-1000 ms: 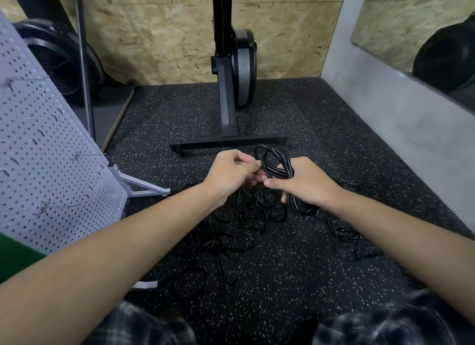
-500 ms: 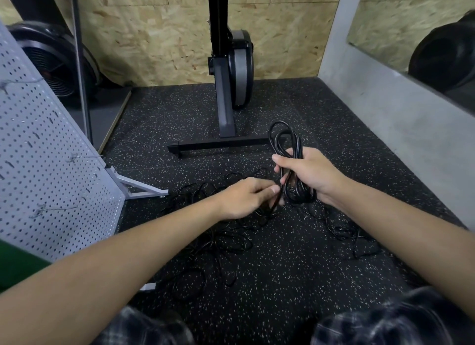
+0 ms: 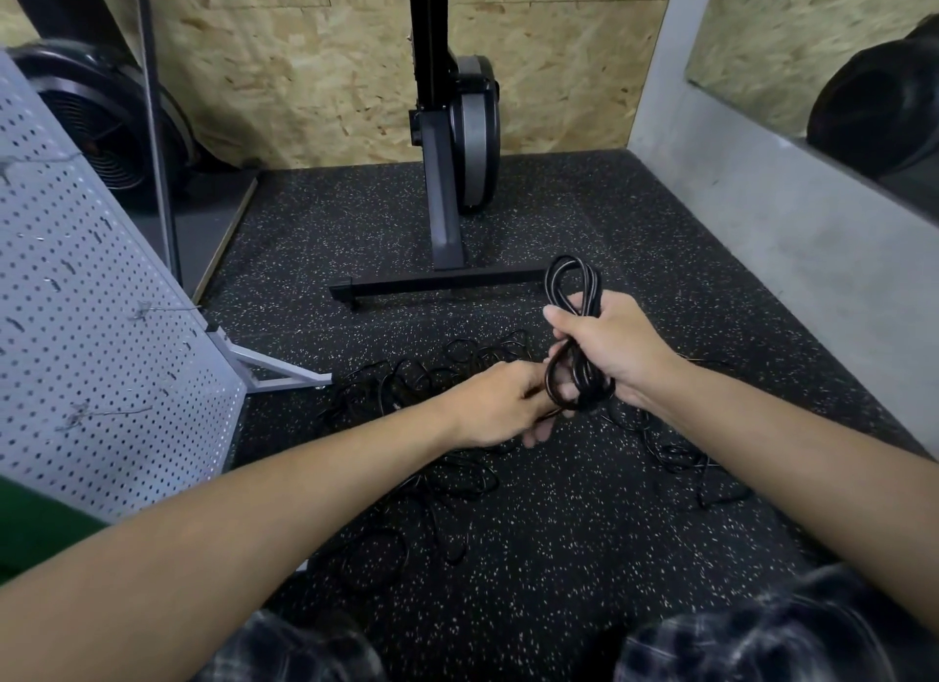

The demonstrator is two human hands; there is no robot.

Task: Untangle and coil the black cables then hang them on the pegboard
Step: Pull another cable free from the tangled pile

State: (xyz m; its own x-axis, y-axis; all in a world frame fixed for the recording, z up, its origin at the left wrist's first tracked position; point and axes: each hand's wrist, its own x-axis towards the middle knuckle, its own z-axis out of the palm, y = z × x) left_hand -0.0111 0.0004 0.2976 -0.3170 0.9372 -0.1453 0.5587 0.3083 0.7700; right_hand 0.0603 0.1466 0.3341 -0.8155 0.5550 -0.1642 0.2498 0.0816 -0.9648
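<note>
Two hands are busy with one cable out in front of me. My right hand (image 3: pixel 607 348) is wrapped in a fist round the waist of a coiled bundle (image 3: pixel 579 376), whose loops stand up above the knuckles and hang below the palm, clear of the floor (image 3: pixel 559 554). My left hand (image 3: pixel 495 407) reaches in from beside it, fingers at the bundle's lower loop. The coil hides the tips, so I cannot tell whether they pinch a strand or only touch it. The other black cables lie as a thin loose tangle (image 3: pixel 442 478) on the floor under and to either side of my hands, well apart from the pegboard (image 3: pixel 91 325) standing tilted on my left. I judge the held cable light but springy, with a smooth rubbery jacket, so the turns will want to slip open. The grip belongs across all the turns at the middle, where my right hand has it. The thinner strands on the floor look limp and ready to snag. I would take each by a free end and draw it out slowly, not haul on the middle of the mass.
</note>
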